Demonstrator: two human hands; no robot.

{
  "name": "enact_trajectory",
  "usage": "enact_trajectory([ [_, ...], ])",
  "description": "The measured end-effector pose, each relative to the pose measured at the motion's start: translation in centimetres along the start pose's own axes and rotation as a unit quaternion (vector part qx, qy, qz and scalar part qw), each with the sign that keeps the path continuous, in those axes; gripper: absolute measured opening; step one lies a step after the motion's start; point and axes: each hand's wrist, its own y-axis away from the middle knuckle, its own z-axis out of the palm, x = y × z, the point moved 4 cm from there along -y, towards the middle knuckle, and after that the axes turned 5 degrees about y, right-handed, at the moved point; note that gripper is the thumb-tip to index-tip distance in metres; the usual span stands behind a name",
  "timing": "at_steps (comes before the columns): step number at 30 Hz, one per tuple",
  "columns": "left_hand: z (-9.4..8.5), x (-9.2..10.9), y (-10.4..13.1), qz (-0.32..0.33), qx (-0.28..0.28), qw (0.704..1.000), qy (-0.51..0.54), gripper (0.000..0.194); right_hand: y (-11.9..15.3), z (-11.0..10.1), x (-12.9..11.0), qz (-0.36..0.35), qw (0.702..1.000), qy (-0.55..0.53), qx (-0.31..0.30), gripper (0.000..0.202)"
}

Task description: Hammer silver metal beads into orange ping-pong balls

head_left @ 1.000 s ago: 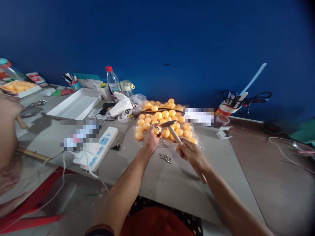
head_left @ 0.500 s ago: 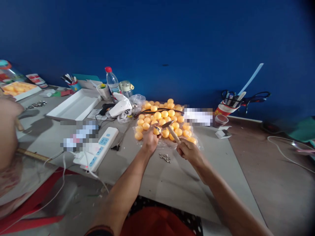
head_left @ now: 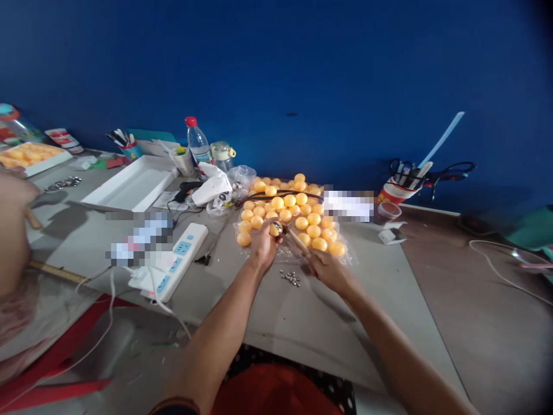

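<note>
In my left hand (head_left: 264, 245) is an orange ball (head_left: 275, 229) with shiny metal on it, held between the fingers. My right hand (head_left: 323, 264) grips the light wooden handle of a tool (head_left: 299, 242); its dark head is at the ball's right side, and whether they touch is hard to tell. Several orange balls (head_left: 314, 219) lie in clear plastic just beyond both hands. Small shiny metal pieces (head_left: 290, 279) are scattered on the grey table (head_left: 276, 328) between my forearms.
Left are a power strip (head_left: 179, 262), a white tray (head_left: 132, 187) and a bottle (head_left: 197, 141). At right stands a cup of tools (head_left: 398, 189) beside a small tub (head_left: 389, 211). Another person's arm (head_left: 15, 230) is at the far left.
The tool in my right hand has moved left and down, its dark head now against or near the held ball. My left hand stays almost in place.
</note>
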Motion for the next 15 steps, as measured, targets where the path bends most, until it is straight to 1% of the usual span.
enact_trajectory([
  [2,0.1,0.2,0.0,0.009,-0.006,1.0,0.009,0.024,0.0,0.0,0.0,0.002,0.999,-0.034,0.002,0.036],
  [5,0.2,0.2,-0.2,0.014,-0.013,1.0,0.013,0.023,0.6,-0.2,-0.8,0.013,0.993,-0.117,-0.005,0.034],
  [8,0.2,-0.1,-0.3,0.002,0.008,1.0,0.005,0.02,1.3,-0.6,-2.2,0.0,0.987,-0.163,-0.007,0.033],
  [10,0.2,-0.3,-0.3,0.001,0.017,1.0,0.001,0.021,1.6,-0.7,-2.7,-0.018,0.985,-0.171,-0.008,0.032],
  [12,0.3,-0.3,-0.3,0.01,0.004,1.0,-0.005,0.021,1.6,-0.6,-2.6,-0.022,0.986,-0.165,-0.008,0.033],
  [13,0.3,-0.3,-0.2,0.014,-0.006,1.0,-0.013,0.02,1.4,-0.4,-2.4,-0.017,0.987,-0.158,-0.011,0.033],
  [15,0.2,-0.3,0.0,0.016,-0.006,0.999,-0.03,0.016,1.0,-0.1,-1.7,0.006,0.989,-0.149,-0.015,0.033],
])
